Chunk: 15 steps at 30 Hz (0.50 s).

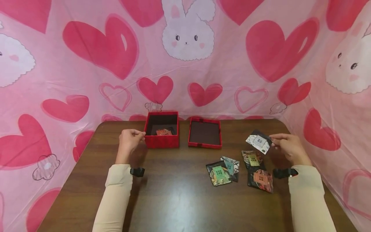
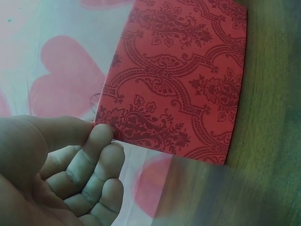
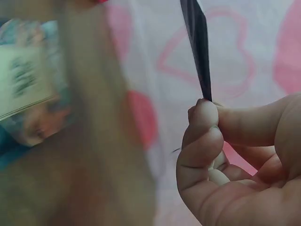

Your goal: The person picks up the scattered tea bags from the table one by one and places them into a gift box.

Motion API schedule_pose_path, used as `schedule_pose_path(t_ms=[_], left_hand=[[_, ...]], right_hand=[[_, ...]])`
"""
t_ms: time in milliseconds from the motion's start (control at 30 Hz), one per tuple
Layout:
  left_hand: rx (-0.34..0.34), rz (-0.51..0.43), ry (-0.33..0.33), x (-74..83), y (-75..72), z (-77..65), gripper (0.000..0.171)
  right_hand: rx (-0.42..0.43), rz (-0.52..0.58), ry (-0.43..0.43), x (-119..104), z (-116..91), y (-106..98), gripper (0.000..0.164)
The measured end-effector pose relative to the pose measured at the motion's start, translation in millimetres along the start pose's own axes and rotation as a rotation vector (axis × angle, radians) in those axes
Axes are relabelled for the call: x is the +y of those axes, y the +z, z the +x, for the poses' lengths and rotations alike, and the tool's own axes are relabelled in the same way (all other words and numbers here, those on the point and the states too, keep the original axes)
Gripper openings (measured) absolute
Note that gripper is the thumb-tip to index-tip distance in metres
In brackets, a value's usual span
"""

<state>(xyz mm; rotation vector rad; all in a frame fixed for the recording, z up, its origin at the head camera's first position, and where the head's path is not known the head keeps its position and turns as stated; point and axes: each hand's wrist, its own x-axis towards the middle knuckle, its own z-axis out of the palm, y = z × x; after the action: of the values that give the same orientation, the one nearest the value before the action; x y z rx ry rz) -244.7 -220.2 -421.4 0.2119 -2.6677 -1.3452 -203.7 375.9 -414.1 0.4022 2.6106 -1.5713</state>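
My left hand (image 1: 131, 141) pinches the near left corner of a red patterned box (image 1: 162, 141) between thumb and index finger. The box stands without its lid, and an orange-labelled packet (image 1: 164, 132) lies inside. Off to the right, my right hand (image 1: 290, 147) holds a black and white flat packet (image 1: 258, 141) by its edge, raised over the table. In the right wrist view that packet (image 3: 200, 52) shows edge-on, gripped by thumb and fingertips. Below it lie a yellow-green-labelled packet (image 1: 252, 159) and an orange-labelled one (image 1: 262, 180).
The red lid (image 1: 205, 133) lies with its dark inside up, right of the box. A green-labelled packet (image 1: 219, 174) overlaps a blue-labelled one (image 1: 231, 167) nearer the middle. Pink heart-patterned cloth (image 1: 185, 74) hangs behind the wooden table (image 1: 174, 199).
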Motion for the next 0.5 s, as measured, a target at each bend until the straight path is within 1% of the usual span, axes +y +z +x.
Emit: schedule_pose_path(t_ms=[133,200,367,500], left_hand=[[0.002,0.007,0.0,-0.2,-0.8,-1.3,0.026],[0.004,-0.004,-0.001,-0.5,-0.8,-1.7,0.026],[0.002,-0.001,0.008,-1.2,-0.5,-0.9,0.028],[0.005,0.031,0.014,-1.8,-0.1,0.4,0.028]], right_hand=[[0.033,-0.011,-0.027,-25.8,1.2,-6.0,0.043],[0.039,0.004,-0.051,-33.9,3.4,-6.0,0.043],[0.009,0.059,-0.076,-39.3,7.3,1.7,0.042],[-0.006,0.029,-0.075,-40.6,8.5,9.8,0.04]])
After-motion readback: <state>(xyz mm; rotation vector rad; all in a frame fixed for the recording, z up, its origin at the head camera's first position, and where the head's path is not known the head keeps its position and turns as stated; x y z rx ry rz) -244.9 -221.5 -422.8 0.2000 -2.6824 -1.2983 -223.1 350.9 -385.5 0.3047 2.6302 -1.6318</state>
